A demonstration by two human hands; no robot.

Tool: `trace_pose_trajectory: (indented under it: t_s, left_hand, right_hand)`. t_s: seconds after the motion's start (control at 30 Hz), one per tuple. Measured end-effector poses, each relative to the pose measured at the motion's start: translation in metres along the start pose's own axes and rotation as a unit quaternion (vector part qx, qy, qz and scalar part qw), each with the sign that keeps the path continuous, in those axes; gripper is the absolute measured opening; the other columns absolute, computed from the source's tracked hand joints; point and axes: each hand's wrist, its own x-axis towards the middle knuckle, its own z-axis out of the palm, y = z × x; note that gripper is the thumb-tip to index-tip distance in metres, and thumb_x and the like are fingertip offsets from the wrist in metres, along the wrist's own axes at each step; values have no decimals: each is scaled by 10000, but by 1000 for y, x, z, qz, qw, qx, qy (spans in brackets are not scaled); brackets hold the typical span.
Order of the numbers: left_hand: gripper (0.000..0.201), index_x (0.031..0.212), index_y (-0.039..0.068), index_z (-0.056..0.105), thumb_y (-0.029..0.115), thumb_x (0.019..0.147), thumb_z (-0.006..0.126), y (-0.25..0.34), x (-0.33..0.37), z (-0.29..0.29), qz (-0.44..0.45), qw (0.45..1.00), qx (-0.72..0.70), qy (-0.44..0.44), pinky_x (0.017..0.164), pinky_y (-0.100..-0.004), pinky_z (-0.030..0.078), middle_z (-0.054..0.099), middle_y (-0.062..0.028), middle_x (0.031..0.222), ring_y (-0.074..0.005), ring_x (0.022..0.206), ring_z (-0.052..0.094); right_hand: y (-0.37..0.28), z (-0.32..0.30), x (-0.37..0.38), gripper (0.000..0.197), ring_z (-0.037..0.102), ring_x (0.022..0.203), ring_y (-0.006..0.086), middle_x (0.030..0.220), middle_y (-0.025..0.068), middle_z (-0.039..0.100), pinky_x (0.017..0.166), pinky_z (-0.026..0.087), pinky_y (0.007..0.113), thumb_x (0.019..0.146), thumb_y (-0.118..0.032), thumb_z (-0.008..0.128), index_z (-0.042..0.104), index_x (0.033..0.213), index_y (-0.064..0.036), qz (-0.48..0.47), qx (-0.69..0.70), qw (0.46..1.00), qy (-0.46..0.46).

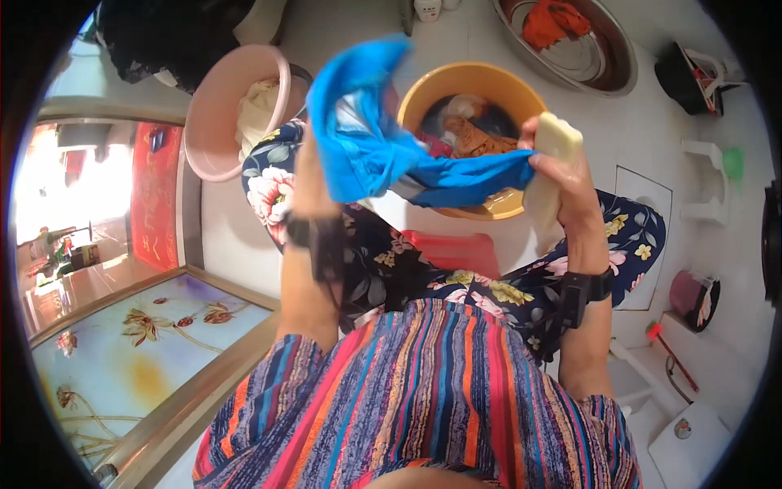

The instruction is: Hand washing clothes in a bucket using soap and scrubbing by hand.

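A wet-looking blue garment (358, 155) is stretched between my two hands, its left part raised and blurred. My left hand (309, 179) holds that part, with the fingers mostly hidden behind the fabric. Gripped in my right hand (573, 179) is a pale yellow bar of soap (559, 137), and the narrow right end of the garment is also caught in this hand. Just beyond and partly beneath the garment stands a yellow-orange basin (415, 88), with dark water and an orange-brown cloth (479, 139) in it.
A pink basin (213, 122) with cream cloth stands at left. At the far right, a metal basin (615, 49) holds an orange-red cloth (554, 23). A red plastic piece (456, 251) lies between my knees. A framed glass panel (155, 350) fills the near left; a red-headed brush (672, 355) is at right.
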Motion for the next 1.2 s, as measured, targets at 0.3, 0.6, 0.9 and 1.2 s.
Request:
trace_pose_trajectory:
  t_s: [0.3, 0.6, 0.9, 1.2]
  left_hand:
    - [475, 1190, 93, 470, 440, 908, 309, -110, -72, 70, -225, 813, -536, 24, 911, -382, 420, 558, -125, 1109, -252, 1019, 535]
    - [501, 1220, 50, 456, 438, 924, 340, -87, -82, 84, -389, 765, -508, 68, 990, -390, 376, 502, -108, 1237, -236, 1104, 507]
    - [308, 1151, 57, 497, 254, 919, 446, -74, -79, 92, -453, 836, -281, 128, 856, -346, 480, 575, -79, 1098, -196, 968, 580]
    - [473, 1201, -12, 448, 363, 929, 353, -90, -73, 74, -378, 792, -476, 52, 972, -394, 388, 523, -153, 1191, -264, 1080, 523]
  right_hand:
    - [82, 114, 22, 680, 533, 889, 368, 976, 209, 509, 695, 470, 427, 713, -403, 679, 404, 1244, -79, -152, -556, 817, -10]
    - [150, -31, 67, 694, 493, 1111, 339, 1201, 253, 494, 931, 361, 350, 843, -524, 407, 427, 1234, 49, 180, -292, 934, 95]
    - [52, 83, 29, 602, 522, 893, 380, 981, 216, 504, 747, 430, 441, 828, -413, 533, 353, 1317, -112, -85, -601, 793, -58]
    - [149, -41, 54, 459, 594, 810, 260, 926, 129, 577, 700, 491, 393, 823, -342, 541, 488, 1134, -8, 132, -54, 967, 212]
